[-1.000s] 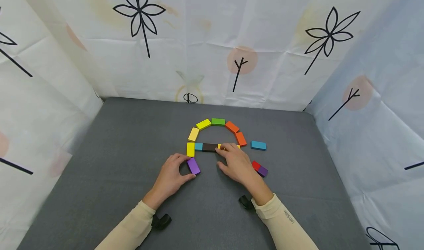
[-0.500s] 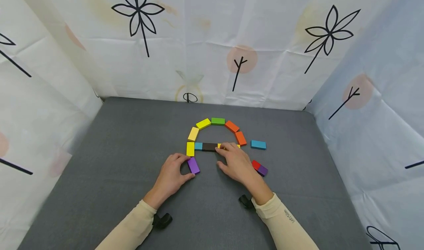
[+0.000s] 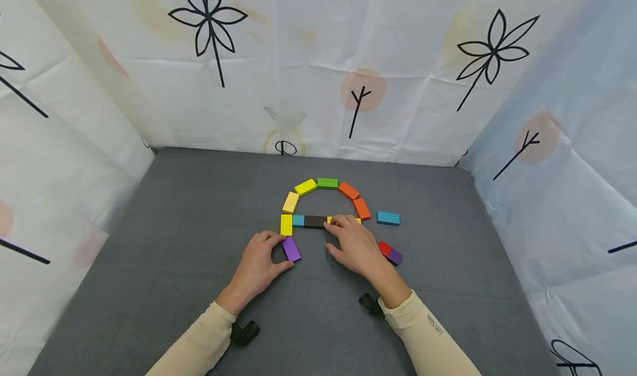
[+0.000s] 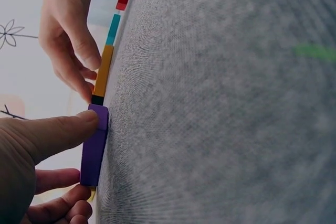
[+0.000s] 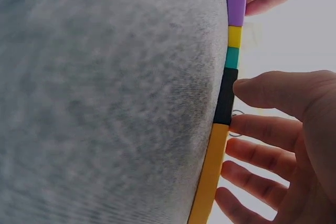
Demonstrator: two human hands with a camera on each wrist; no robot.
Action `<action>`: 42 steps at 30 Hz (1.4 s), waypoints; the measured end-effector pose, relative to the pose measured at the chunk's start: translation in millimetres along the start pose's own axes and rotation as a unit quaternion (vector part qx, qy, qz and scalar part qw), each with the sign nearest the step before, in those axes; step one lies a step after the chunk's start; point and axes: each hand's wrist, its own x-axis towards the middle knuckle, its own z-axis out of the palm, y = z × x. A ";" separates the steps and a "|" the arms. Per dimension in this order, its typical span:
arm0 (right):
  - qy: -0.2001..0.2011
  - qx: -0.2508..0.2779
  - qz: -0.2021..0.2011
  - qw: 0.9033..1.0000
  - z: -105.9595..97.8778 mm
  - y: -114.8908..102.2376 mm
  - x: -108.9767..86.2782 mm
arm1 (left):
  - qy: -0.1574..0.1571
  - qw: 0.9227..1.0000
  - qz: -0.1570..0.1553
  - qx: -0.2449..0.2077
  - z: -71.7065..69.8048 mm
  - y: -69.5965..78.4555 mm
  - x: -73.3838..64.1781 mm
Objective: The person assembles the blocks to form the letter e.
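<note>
A purple block (image 3: pixel 291 249) lies flat on the grey table, and my left hand (image 3: pixel 255 265) pinches it lengthwise, thumb at the near end and fingers at the far end. Its far end meets an upright-lying yellow block (image 3: pixel 286 225). My right hand (image 3: pixel 355 249) rests with spread, relaxed fingers along a straight row of blocks. In the right wrist view, its thumb is by the black block (image 5: pixel 226 95) and the other fingertips are along the orange-yellow block (image 5: pixel 209 177). A small teal-blue block (image 3: pixel 298 221) links the black block to the yellow one. The hand covers part of the row.
Behind the row, pale yellow (image 3: pixel 291 202), bright yellow (image 3: pixel 306 187), green (image 3: pixel 327 183) and orange (image 3: pixel 349 190) blocks form an arch. To the right lie a loose blue block (image 3: pixel 388 218), a red block (image 3: pixel 385 248) and a dark purple block (image 3: pixel 395 257). White printed cloth walls surround the table (image 3: pixel 448 287).
</note>
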 end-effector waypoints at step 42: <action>0.009 0.120 0.001 0.993 -28.4 7.3 -0.8 | -0.141 0.944 0.283 0.098 -38.4 -42.8 2.6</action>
